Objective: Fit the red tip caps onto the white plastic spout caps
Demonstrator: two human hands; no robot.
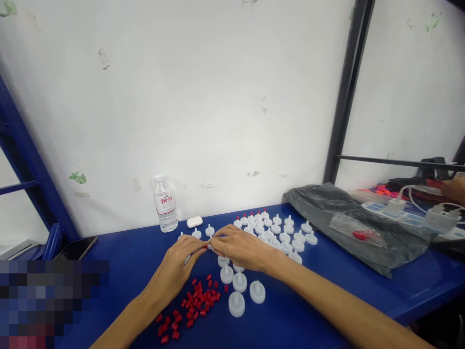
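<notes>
My left hand (pixel 186 248) and my right hand (pixel 234 244) meet at the fingertips over the blue table. A small red cap (pixel 206 247) shows at the pinched fingers of my left hand. Right beside it, a white nozzle lid (pixel 209 240) is at my right fingertips, mostly hidden by the fingers. Loose red caps (pixel 198 300) lie scattered in front of my left hand. Several white nozzle lids (pixel 237 304) stand below my right hand. Beyond that hand are more white lids (pixel 285 236), and a few at the back carry red caps (pixel 258 212) on their tips.
A water bottle (pixel 166 206) and a white case (pixel 194 222) stand near the wall. On the right lies a grey plastic bag (pixel 363 237) with a clear bag of red pieces (pixel 359 233) on it. Power strips (pixel 410 215) and a phone (pixel 74 248) sit at the sides.
</notes>
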